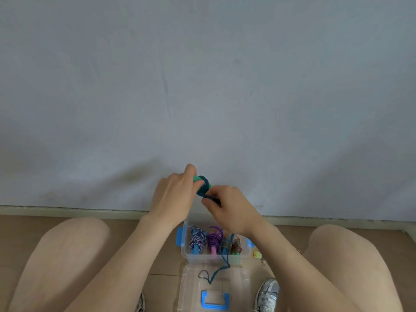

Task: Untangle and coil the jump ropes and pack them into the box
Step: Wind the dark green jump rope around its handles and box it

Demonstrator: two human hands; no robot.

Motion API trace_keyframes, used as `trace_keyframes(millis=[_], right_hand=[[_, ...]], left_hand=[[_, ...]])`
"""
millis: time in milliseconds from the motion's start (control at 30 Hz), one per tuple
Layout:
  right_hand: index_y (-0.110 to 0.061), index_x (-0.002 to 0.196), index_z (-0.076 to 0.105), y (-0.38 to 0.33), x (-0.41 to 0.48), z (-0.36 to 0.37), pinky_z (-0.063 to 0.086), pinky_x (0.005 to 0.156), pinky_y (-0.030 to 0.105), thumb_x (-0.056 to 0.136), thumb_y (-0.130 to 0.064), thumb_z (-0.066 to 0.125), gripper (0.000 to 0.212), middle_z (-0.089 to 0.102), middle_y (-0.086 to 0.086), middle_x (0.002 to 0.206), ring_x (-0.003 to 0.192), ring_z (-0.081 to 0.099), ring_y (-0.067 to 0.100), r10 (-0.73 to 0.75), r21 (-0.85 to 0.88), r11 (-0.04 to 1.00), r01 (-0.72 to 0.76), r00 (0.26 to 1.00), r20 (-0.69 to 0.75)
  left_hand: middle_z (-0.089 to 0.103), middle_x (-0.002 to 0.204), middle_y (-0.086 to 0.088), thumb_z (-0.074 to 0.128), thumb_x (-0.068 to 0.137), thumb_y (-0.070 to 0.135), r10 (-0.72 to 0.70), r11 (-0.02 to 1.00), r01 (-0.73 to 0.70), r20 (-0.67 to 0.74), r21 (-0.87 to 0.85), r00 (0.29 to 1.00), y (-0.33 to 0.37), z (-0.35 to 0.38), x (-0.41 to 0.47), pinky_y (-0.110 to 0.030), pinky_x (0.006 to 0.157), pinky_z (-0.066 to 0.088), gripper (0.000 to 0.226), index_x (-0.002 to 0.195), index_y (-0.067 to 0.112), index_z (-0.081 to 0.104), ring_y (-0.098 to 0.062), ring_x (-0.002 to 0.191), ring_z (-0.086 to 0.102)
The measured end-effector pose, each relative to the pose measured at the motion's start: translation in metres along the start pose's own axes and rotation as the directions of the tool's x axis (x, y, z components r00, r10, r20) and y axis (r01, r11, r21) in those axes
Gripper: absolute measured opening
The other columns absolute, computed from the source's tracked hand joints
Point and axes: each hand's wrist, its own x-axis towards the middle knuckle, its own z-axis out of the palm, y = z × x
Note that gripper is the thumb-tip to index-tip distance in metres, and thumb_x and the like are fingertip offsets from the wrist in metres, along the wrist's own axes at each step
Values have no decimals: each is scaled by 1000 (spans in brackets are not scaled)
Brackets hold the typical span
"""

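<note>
My left hand [174,194] grips the green handles of a teal jump rope [202,185], with the rope wound round them in a coil. My right hand [227,206] pinches the teal cord just beside the coil. The loose tail of the cord [221,265] hangs down past the box and ends over the lid. Below my hands stands a clear plastic box [191,257] with blue latches. Inside it lie a blue-and-white coiled rope [197,240], a purple coiled rope [215,240] and a darker multicoloured one [235,247].
The clear lid [193,289] with a blue handle lies on the wooden floor in front of the box. My bare knees flank the box left and right, and a silver shoe [267,293] sits by the lid. A small yellow tag [257,254] lies right of the box. A grey wall rises behind.
</note>
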Motion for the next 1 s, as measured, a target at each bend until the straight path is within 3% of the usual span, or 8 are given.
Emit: trace_keyframes(millis=[200, 267, 367, 533, 633, 800, 933, 1000], right_hand=[[-36, 100, 75, 0, 2, -19, 47, 63, 30, 90, -53, 73, 21, 59, -15, 75, 74, 59, 10, -3, -293, 953, -76, 965, -261], [-37, 100, 76, 3, 2, -21, 42, 62, 29, 90, -51, 75, 18, 59, -15, 79, 73, 56, 7, -26, -246, 968, -58, 946, -323], [-33, 97, 81, 12, 7, -23, 42, 67, 19, 93, -35, 78, 5, 63, -14, 84, 77, 58, 3, -59, -43, 998, 46, 927, -370], [-10, 107, 82, 20, 10, -31, 53, 77, 18, 103, -16, 67, 16, 79, -1, 89, 81, 70, 3, 78, 474, 880, 24, 978, -195], [-3, 102, 80, 21, 12, -31, 60, 79, 33, 105, -19, 64, 22, 80, 11, 92, 82, 73, 18, 181, 647, 760, -55, 975, -129], [-7, 86, 68, 17, 11, -24, 30, 56, 29, 108, -7, 51, 27, 50, 2, 61, 57, 36, 16, 209, 717, 666, -206, 974, 86], [-11, 85, 65, 5, 6, -13, 29, 51, 26, 111, -33, 51, 37, 39, -3, 56, 50, 29, 14, 207, 618, 719, -317, 947, 245], [-13, 79, 65, -5, 4, -13, 31, 49, 25, 110, -32, 51, 39, 40, -3, 54, 48, 31, 14, 204, 559, 764, -322, 942, 265]], left_hand=[[55, 82, -3, 39, 113, 41, 114, 984, -76, 245, -160, 963, -3, -3, -4, -40, 64, 43, 19, 108, 23, 42, -24, 77, 53], [55, 88, -4, 32, 115, 38, 169, 966, -104, 275, -235, 947, -3, -7, -6, -42, 76, 48, 17, 112, 25, 42, -21, 87, 50], [53, 85, -3, 31, 115, 33, 180, 908, -65, 246, -414, 953, 0, -15, -3, -35, 71, 39, 19, 110, 24, 47, -13, 79, 46], [54, 85, -13, 33, 115, 37, 191, 771, -20, 201, -637, 961, 6, -22, -5, -44, 78, 54, 29, 103, 19, 52, -28, 77, 51], [48, 81, -7, 34, 115, 32, 180, 694, -14, 155, -719, 971, 11, -25, -6, -14, 70, 45, 30, 99, 12, 50, -17, 75, 46], [52, 77, 2, 36, 116, 36, 66, 469, 79, 124, -879, 990, 8, -17, -1, -40, 81, 45, 36, 103, 5, 48, -18, 74, 49], [59, 80, 4, 36, 115, 37, -130, 626, 90, 10, -775, 992, 9, -12, 5, -29, 72, 49, 29, 101, 16, 51, -11, 70, 58], [62, 81, -2, 36, 114, 41, -230, 764, 149, -49, -627, 972, 4, -6, 4, -39, 66, 47, 28, 105, 18, 48, -20, 74, 61]])
